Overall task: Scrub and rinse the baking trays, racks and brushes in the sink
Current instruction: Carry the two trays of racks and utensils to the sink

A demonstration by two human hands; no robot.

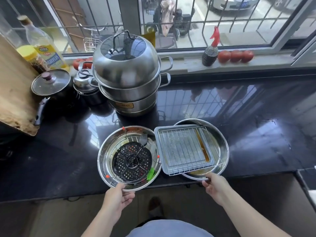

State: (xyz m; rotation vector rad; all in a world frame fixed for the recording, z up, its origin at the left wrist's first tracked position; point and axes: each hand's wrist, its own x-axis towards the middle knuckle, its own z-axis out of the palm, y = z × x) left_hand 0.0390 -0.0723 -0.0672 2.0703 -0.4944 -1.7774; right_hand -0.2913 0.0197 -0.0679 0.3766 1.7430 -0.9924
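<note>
Two round steel basins sit side by side at the front edge of the black counter. The left basin (104, 156) holds a black perforated round plate (132, 162), a round wire rack with red feet, a grey brush (143, 139) and a green brush (150, 173). The right basin (222, 144) holds a rectangular baking tray (162, 151) with a wire rack (184, 149) on it and brown grease along one side. My left hand (118, 197) grips the left basin's near rim. My right hand (213, 185) grips the right basin's near rim.
Behind the basins stands a tall stacked steel steamer (128, 79). A kettle (83, 82), a lidded black pot (51, 82), an oil bottle (44, 45) and a wooden board (13, 93) stand at the left. A spray bottle (211, 50) and tomatoes (236, 56) line the windowsill.
</note>
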